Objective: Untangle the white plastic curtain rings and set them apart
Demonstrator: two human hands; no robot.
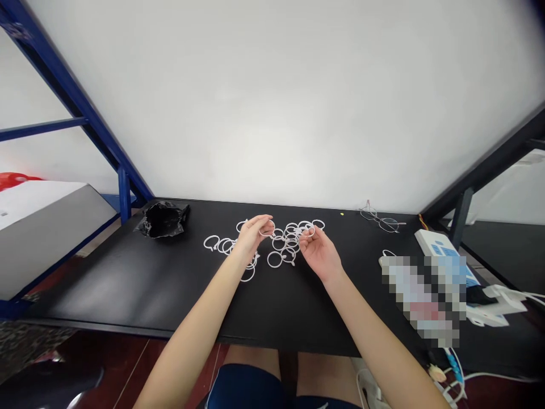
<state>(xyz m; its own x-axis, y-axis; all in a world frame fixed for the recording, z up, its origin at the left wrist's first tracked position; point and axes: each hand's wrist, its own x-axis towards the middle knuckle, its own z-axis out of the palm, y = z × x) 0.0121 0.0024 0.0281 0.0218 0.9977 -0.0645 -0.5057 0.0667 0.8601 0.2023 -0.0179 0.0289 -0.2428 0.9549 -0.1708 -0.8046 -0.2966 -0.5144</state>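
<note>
My left hand (251, 237) pinches a white plastic ring (266, 235) that looks like a shower curtain ring. Another white ring (314, 232) is between the fingers of my right hand (321, 251), a short distance to the right. Both hands are just above the black tabletop (281, 309). Several similar rings, some with small knobbed ends, lie in a loose group (212, 237) beside and partly behind my left hand and forearm. A second group of overlapping rings (268, 259) lies between the two hands. Fingers cover part of both held rings.
A crumpled black plastic bag (174, 229) stands open at the back left. Eyeglasses (389, 225) lie near the wall at the back right. A white and blue box (438, 248), a blurred-out object (419, 301) and white cables (489, 375) occupy the right side. Blue metal bars (123, 193) rise at left.
</note>
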